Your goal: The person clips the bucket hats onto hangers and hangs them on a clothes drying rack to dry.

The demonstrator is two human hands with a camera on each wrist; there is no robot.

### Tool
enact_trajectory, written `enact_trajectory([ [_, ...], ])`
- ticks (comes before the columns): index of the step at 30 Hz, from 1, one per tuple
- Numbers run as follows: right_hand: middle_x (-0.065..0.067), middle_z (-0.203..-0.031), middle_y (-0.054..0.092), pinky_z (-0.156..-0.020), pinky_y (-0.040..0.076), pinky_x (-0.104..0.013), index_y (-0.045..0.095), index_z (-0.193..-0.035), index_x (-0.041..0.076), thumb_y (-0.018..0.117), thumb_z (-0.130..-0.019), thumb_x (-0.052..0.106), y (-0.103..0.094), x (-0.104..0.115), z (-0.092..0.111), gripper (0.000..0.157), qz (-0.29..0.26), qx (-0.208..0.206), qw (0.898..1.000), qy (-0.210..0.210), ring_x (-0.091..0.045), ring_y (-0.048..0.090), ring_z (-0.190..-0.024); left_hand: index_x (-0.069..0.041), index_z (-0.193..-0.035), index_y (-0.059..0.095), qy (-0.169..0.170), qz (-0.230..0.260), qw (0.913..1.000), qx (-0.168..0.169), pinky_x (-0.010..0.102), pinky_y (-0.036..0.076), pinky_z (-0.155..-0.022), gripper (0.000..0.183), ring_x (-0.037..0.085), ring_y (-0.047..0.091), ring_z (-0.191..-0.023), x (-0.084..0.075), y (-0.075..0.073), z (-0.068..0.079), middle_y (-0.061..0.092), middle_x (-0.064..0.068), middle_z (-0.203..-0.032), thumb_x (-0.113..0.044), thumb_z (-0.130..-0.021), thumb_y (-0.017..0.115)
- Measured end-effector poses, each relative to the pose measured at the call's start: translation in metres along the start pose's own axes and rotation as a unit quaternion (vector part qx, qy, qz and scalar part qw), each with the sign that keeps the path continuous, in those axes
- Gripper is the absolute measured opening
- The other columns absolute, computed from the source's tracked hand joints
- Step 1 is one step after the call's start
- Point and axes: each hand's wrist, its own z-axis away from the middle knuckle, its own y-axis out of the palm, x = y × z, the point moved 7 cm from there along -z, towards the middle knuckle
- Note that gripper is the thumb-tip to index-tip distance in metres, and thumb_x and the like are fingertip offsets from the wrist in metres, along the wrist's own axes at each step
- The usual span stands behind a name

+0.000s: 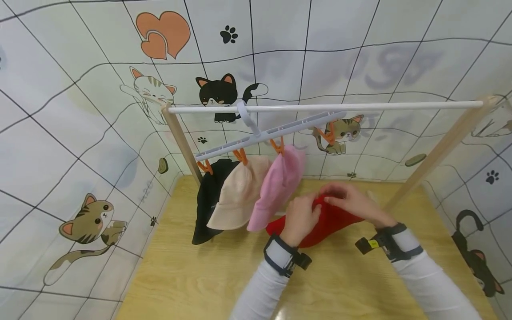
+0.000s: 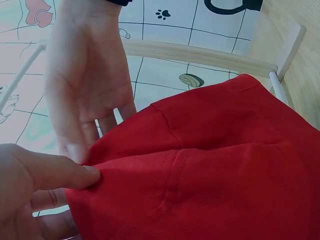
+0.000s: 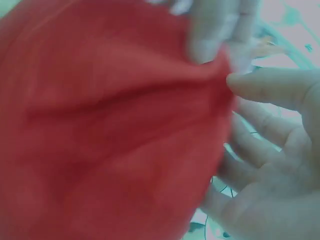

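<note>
A red bucket hat is held up by both hands, below the right part of the hanger. My left hand pinches its top fold; in the left wrist view the thumb presses on the red cloth. Close beside it, my right hand grips the same gathered spot, its thumb against the fabric in the right wrist view. Above, an orange clip hangs from the hanger with nothing in it. The grey-white hanger tilts, its right end higher.
Orange clips hold a black hat, a cream bucket hat and a pink bucket hat left of the hands. A white rod on wooden posts carries the hanger over the wooden table. Cat-print walls stand around.
</note>
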Motion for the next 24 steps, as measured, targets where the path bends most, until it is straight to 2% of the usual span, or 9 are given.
enact_trajectory([
  [2,-0.009,-0.113,0.065,-0.090,0.048,-0.034,0.060,-0.118,0.003,0.060,-0.095,0.011,-0.008,-0.001,0.000,0.024,-0.069,-0.006,0.997,0.031,-0.022,0.060,-0.105,-0.009,-0.094,0.068,-0.005,0.002,1.0000,-0.003,0.015,0.038,-0.052,0.009,0.011,0.059,-0.062,0.000,-0.001,0.000,0.065,0.000,-0.072,-0.013,-0.087,0.071],
  [5,-0.014,-0.116,0.063,-0.090,0.046,-0.028,0.055,-0.122,-0.002,0.057,-0.097,0.013,-0.026,0.007,-0.003,0.029,-0.134,-0.036,0.989,0.042,-0.020,0.059,-0.105,-0.008,-0.091,0.067,-0.010,0.006,0.9999,-0.011,0.015,0.036,-0.051,0.007,0.010,0.056,-0.058,0.001,-0.002,0.000,0.064,0.000,-0.069,-0.013,-0.087,0.071],
  [10,-0.006,-0.121,0.058,-0.092,0.044,-0.022,0.048,-0.129,-0.002,0.052,-0.100,0.018,-0.062,0.027,-0.013,0.036,-0.133,-0.094,0.986,0.036,-0.013,0.055,-0.109,-0.008,-0.093,0.068,-0.006,0.011,0.9995,-0.027,0.014,0.034,-0.049,0.007,0.009,0.053,-0.054,0.000,-0.003,-0.001,0.063,0.000,-0.066,-0.012,-0.087,0.070],
  [13,-0.006,-0.126,0.053,-0.095,0.041,-0.021,0.045,-0.132,-0.001,0.051,-0.101,0.020,-0.077,0.038,-0.025,0.038,-0.174,-0.110,0.978,0.025,-0.014,0.052,-0.114,-0.009,-0.088,0.067,-0.006,-0.004,0.9993,-0.038,0.015,0.032,-0.047,0.005,0.010,0.053,-0.054,0.000,-0.005,-0.002,0.060,-0.001,-0.063,-0.012,-0.086,0.071],
  [18,-0.012,-0.132,0.046,-0.099,0.039,-0.022,0.045,-0.136,0.002,0.050,-0.101,0.015,-0.086,0.059,-0.044,0.037,-0.282,-0.089,0.955,-0.016,-0.019,0.047,-0.120,-0.011,-0.081,0.066,-0.013,-0.021,0.9987,-0.046,0.018,0.030,-0.046,0.007,0.010,0.050,-0.052,0.001,-0.007,-0.004,0.053,-0.004,-0.058,-0.012,-0.084,0.071],
  [24,-0.013,-0.129,0.051,-0.096,0.041,-0.023,0.047,-0.139,0.011,0.047,-0.101,0.008,-0.082,0.075,-0.056,0.038,-0.338,-0.065,0.938,-0.046,-0.023,0.045,-0.122,-0.010,-0.083,0.066,-0.028,-0.008,0.9985,-0.047,0.017,0.029,-0.043,0.005,0.009,0.047,-0.051,0.003,-0.009,-0.004,0.048,-0.004,-0.056,-0.012,-0.085,0.070],
])
